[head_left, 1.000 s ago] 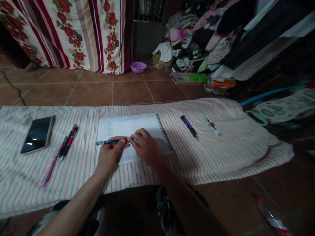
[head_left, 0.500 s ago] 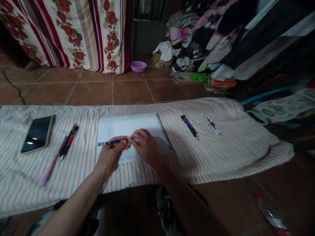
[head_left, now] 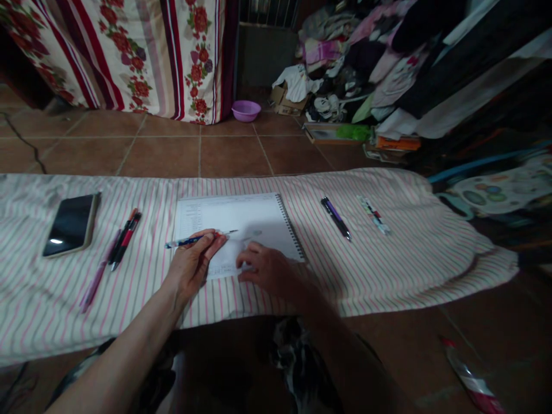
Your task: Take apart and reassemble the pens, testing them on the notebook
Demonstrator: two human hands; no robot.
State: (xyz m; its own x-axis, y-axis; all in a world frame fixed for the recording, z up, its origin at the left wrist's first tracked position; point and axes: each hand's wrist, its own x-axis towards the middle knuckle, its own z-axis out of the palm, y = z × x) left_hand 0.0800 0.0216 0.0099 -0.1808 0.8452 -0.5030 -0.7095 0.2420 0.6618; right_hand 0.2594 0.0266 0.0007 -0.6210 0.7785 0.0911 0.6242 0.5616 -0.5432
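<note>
Sideways, a blue pen [head_left: 183, 242] over a notebook [head_left: 241, 211]

The left hand [head_left: 196, 254] pinches it nearly parallel to the far edge, thin tip toward the right, spiral edge. The right hand [head_left: 265, 267], by the near edge, is half-curled, contents unclear.

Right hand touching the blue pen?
No, only the left hand holds the blue pen; the right hand is visibly apart from it, at the near edge of the notebook.
</note>
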